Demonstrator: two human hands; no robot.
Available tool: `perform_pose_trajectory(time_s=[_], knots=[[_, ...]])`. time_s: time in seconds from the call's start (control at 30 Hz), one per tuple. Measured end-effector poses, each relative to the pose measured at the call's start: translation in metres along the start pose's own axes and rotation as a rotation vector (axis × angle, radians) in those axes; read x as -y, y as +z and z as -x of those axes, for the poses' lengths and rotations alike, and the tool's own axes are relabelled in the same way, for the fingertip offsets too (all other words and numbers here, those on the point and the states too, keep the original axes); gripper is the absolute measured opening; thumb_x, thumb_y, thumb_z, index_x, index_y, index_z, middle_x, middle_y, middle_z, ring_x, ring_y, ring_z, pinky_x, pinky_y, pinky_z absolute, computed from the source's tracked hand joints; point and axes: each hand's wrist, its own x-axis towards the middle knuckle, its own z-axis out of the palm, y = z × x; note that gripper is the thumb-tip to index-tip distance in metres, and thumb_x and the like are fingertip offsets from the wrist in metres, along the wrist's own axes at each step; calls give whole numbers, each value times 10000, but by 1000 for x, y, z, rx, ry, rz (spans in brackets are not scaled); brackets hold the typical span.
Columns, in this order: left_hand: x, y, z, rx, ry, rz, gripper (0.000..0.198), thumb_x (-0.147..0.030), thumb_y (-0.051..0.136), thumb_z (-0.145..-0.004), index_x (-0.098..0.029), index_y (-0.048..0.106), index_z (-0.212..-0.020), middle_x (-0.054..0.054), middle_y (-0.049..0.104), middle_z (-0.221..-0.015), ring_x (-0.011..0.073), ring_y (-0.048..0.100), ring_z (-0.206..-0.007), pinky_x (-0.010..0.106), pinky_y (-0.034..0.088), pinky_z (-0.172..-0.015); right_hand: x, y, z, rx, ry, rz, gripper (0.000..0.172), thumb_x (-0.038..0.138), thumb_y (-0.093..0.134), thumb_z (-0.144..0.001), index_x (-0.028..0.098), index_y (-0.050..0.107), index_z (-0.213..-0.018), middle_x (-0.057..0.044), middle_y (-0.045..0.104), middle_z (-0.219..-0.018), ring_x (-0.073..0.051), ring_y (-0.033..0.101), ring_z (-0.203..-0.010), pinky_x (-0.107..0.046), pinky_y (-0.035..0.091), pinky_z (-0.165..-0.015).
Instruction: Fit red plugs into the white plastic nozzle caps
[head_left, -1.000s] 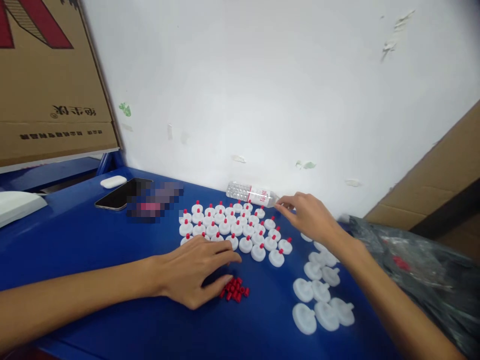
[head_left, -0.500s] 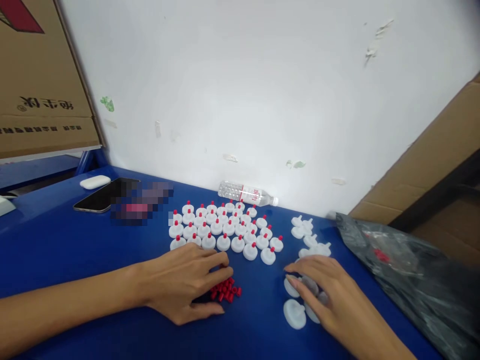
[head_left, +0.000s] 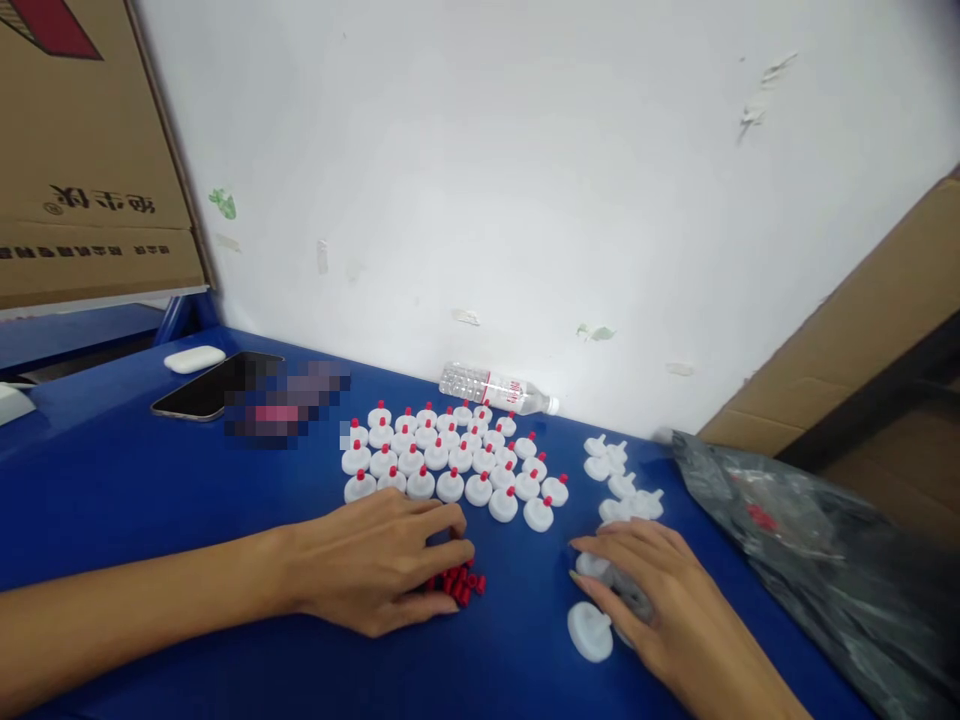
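Note:
My left hand (head_left: pixel 382 562) curves over a small pile of red tubular caps (head_left: pixel 456 585) on the blue table. Its thumb and fingers are apart, and the hand covers part of the pile. My right hand (head_left: pixel 637 590) lies over several white round pieces with short spouts, its thumb and fingers apart and some pieces showing between them. One white spouted piece (head_left: pixel 590 632) rests just left of its thumb. Beyond my hands stand several rows of white pieces with red caps on their spouts (head_left: pixel 451 486). More uncapped white pieces (head_left: pixel 622 485) lie behind my right hand.
A clear plastic bottle (head_left: pixel 498 388) lies along the white wall. A phone (head_left: pixel 199 392) and a white case (head_left: pixel 194 359) are at the left of the blue table (head_left: pixel 150 480). A dark plastic bag (head_left: pixel 810 570) spreads along the right; cardboard (head_left: pixel 82 150) stands left.
My left thumb has drawn closer to the fingers around the red caps. My right hand has settled slightly lower over the white pieces, covering more of them. The view has shifted slightly.

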Motion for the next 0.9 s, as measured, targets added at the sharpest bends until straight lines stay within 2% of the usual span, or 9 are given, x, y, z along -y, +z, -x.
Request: perform_pose_trajectory(time_s=[0.13, 0.3, 0.4, 0.5, 0.57, 0.73, 0.9], knots=[[2, -4, 1, 5, -1, 0, 313, -397, 671, -878, -192, 547, -1080, 62, 628, -1077, 199, 624, -730, 318, 426, -563, 0, -3, -1, -144, 29, 1, 311, 461, 539, -1003, 328, 612, -1273, -17, 724, -1157, -239, 685, -1062, -410, 553, -913], [10, -10, 3, 55, 28, -49, 108, -234, 591, -773, -197, 508, -832, 31, 582, -750, 189, 527, -578, 334, 336, -506, 8, -17, -15, -245, 17, 23, 359, 419, 495, -1029, 316, 530, -1371, -39, 681, -1226, -217, 689, -1034, -353, 561, -862], [14, -9, 4, 100, 39, -94, 75, -197, 582, -729, -197, 519, -771, 26, 574, -664, 187, 501, -524, 343, 290, -487, 17, -23, -31, -282, -50, 21, 367, 361, 520, -1025, 282, 513, -1384, -57, 687, -1198, -227, 678, -1040, -368, 539, -887], [15, -5, 4, 170, 41, -132, 69, -190, 617, -743, -193, 553, -768, 30, 603, -663, 195, 531, -527, 353, 272, -473, 29, -26, -49, -306, -110, -8, 361, 326, 553, -1012, 241, 515, -1362, -67, 701, -1112, -234, 664, -999, -389, 519, -891], [15, -4, 3, 183, 49, -160, 58, -192, 620, -804, -188, 565, -785, 29, 620, -687, 193, 552, -538, 357, 289, -479, 36, -26, -60, -306, -143, -25, 340, 338, 571, -1006, 219, 528, -1321, -70, 700, -1063, -233, 653, -956, -387, 521, -862], [20, -5, -1, 3, -52, -216, 184, -247, 503, -1000, -175, 580, -850, 13, 624, -738, 171, 571, -550, 336, 307, -487, 43, -20, -83, -250, -198, -83, 286, 366, 578, -998, 231, 558, -1249, -62, 695, -1051, -240, 638, -956, -405, 533, -830], [27, -5, -1, -267, -180, -71, 231, -305, 455, -1065, -178, 635, -995, 12, 670, -872, 122, 582, -575, 270, 341, -482, 37, -3, -83, -163, -119, -212, 262, 333, 553, -1012, 288, 561, -1270, -47, 659, -1180, -211, 660, -992, -372, 561, -823]])
